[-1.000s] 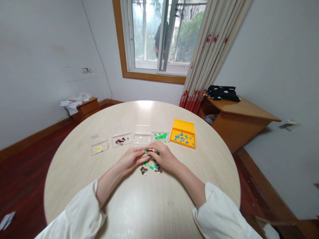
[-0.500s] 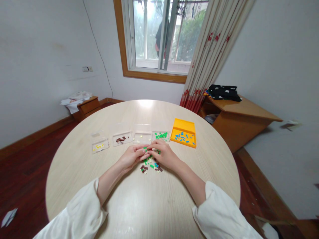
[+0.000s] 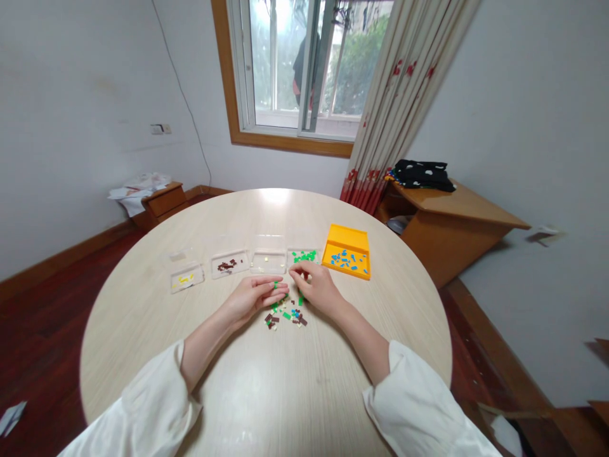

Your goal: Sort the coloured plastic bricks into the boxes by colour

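- left hand (image 3: pixel 247 299): palm turned partly upward, fingers extended, thumb lying alongside; not clenched. a small green piece (image 3: pixel 276 285) rests on the fingers.
- right hand (image 3: pixel 318 289): fingers curled downward, thumb close to the index fingertip. cannot tell whether a piece is gripped between them; too small and partly covered.
- the two hands: near each other, apart at the fingertips.
- mixed pieces (image 3: pixel 286 315): loose cluster on the table (image 3: pixel 266 393), just below and between the hands. colours noted: dark brown, green, cream, a few blue. some lie partly behind the fingers.
- green-piece box (image 3: pixel 318 261): clear, just beyond the right hand, which covers part of its near edge; many green pieces inside.
- cream-piece box (image 3: pixel 257 266): clear, beyond the left fingertips, lid open behind; only a few pale pieces seen.
- brown-piece box (image 3: pixel 242 268): clear, left of the cream one; dark brown pieces in a clump.
- yellow-piece box (image 3: pixel 177 287): clear, far left of the row; a few yellow pieces.
- orange box (image 3: pixel 349 234): right end of the row, lid open; blue pieces scattered in its tray.
- sleeves (image 3: pixel 157 393): white, ending at the forearms above the table.
- background: window (image 3: pixel 314 70), with a patterned curtain (image 3: pixel 404 82) at its right.
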{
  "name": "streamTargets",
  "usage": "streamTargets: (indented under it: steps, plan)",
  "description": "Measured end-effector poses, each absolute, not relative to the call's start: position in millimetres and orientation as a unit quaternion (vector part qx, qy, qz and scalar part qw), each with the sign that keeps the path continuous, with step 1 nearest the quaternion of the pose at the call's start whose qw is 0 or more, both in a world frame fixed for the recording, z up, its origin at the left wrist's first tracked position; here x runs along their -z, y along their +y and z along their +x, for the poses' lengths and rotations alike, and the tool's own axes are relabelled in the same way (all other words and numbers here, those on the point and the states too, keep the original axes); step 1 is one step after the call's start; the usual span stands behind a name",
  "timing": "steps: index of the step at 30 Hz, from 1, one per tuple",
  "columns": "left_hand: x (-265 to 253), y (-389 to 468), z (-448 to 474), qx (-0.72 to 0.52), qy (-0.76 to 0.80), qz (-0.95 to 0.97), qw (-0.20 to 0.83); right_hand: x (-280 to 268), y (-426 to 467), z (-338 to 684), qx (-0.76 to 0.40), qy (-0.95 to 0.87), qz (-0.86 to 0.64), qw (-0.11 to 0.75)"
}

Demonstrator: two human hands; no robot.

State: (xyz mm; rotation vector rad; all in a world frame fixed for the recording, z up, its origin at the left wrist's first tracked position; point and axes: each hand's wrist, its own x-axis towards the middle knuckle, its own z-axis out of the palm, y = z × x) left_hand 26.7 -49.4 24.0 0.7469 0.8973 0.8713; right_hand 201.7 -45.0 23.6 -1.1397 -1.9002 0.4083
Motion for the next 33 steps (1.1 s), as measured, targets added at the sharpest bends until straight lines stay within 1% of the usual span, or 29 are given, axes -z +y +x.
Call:
streamTargets:
  steps: [4, 7, 14, 23, 33]
  plan:
    - [-25, -48, 26, -0.413, 0.419, 0.333, 0.737, -21, -34, 215, -0.144, -0.679, -0.523, 0.494]
    - [-24, -47, 26, -0.423, 0.415, 0.324, 0.737, -17, -25, 225, -0.147, -0.629, -0.554, 0.525]
    - [-18, -43, 22, -0.438, 0.383, 0.316, 0.749, -12, -18, 233, -0.203, -0.581, -0.541, 0.573]
    - [-25, -44, 25, -0.459, 0.409, 0.301, 0.729, -15, -22, 230, -0.190, -0.601, -0.521, 0.575]
    - [-25, -42, 25, -0.478, 0.364, 0.311, 0.736, -16, -28, 224, -0.157, -0.643, -0.512, 0.548]
